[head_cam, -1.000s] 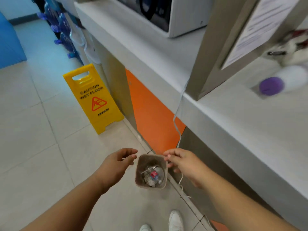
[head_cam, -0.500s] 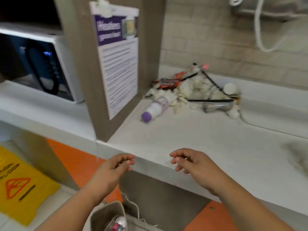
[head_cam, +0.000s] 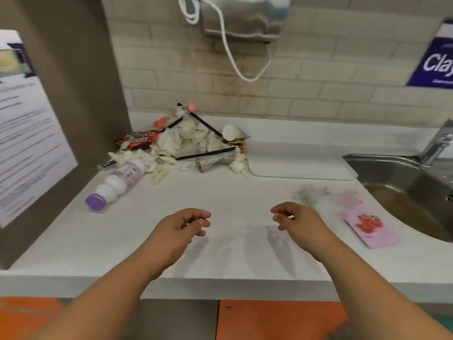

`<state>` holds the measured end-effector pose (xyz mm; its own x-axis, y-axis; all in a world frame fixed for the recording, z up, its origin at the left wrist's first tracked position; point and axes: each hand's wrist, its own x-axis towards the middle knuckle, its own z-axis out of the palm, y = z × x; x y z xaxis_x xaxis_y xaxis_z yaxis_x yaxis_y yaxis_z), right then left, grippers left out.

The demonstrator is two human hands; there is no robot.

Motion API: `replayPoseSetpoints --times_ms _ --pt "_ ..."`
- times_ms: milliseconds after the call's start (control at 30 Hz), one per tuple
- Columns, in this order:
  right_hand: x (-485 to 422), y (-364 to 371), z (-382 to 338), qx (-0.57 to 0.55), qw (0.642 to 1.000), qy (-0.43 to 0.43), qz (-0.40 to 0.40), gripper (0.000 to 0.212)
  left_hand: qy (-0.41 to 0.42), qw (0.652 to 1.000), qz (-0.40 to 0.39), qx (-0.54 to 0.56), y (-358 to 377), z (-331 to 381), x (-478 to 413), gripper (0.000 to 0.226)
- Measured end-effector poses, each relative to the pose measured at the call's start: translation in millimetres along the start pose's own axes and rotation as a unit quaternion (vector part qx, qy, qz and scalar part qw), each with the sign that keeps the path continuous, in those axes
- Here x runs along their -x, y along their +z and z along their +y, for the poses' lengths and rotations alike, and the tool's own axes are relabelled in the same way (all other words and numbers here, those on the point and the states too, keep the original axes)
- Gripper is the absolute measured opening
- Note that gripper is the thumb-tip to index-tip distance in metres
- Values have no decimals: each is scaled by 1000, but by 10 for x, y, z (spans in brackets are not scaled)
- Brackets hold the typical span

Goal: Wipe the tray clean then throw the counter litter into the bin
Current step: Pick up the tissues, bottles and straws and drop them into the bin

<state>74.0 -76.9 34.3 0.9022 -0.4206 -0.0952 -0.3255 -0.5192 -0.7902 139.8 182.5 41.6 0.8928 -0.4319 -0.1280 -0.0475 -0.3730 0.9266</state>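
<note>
Litter heap (head_cam: 193,146): crumpled white scraps, black straws, a red-and-black snack wrapper and a foil wrapper, piled at the back left of the desk (head_cam: 232,256). It lies well beyond the left hand (head_cam: 181,229), apart from both hands.
Bottle (head_cam: 117,182): white with a purple cap, on its side at the heap's near edge, cap toward the desk front, left of the left hand.
Tray (head_cam: 299,163): white, flat, just right of the heap, beyond the right hand (head_cam: 297,220).
Pink wrapper (head_cam: 370,227): strawberry print, flat on the desk near the right hand, on its right; a blurred grey tuft (head_cam: 310,193) sits just behind that hand.
Left hand: over the desk front, fingers loosely curled, released, holding nothing.
Right hand: the same, level with the left, empty; shadows of both fall on the desk below.
Surroundings: white desk top; steel sink (head_cam: 404,175) with tap (head_cam: 438,141) at right; pale brick-tile wall; white cord (head_cam: 232,52) looping down; blue sign (head_cam: 438,62); brown partition bearing a printed notice (head_cam: 29,133) at left; orange panel (head_cam: 277,320) under the desk.
</note>
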Motion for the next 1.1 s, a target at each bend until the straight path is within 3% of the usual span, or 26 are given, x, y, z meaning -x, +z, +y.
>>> replayPoseSetpoints --times_ms 100,200,300,367,433,533,633,733,833,967,1100 --pt "-181 -266 215 81 995 -19 49 17 5 1000 -26 -10 329 127 -198 21" --pt "-319 -494 385 159 972 -77 155 18 7 999 -46 -20 596 207 -352 20" --pt "-391 -644 558 252 935 -82 237 40 2 998 -57 -27 810 230 -458 20" --pt "-421 -683 671 311 927 -44 206 63 -1 997 -65 -36 927 241 -506 21" --pt "-453 -677 756 302 941 -20 150 69 0 996 -77 -48 1022 259 -540 22" --pt "-509 -648 826 206 967 -37 143 52 1 995 -87 -50 1131 304 -586 22" --pt "-513 -609 838 148 967 -112 172 37 9 997 -71 -33 1231 356 -627 25" --pt "-455 -540 755 68 957 -202 197 25 11 997 -73 23 1340 404 -641 54" --pt "-374 -430 633 -3 940 -290 181 20 -22 983 -140 118 1464 430 -649 76" --pt "-307 -330 544 -43 956 -285 57 28 -90 930 -202 293 1576 462 -699 69" --pt "-284 -329 622 -27 967 -239 -86 50 -85 943 -126 295 1604 437 -747 47"
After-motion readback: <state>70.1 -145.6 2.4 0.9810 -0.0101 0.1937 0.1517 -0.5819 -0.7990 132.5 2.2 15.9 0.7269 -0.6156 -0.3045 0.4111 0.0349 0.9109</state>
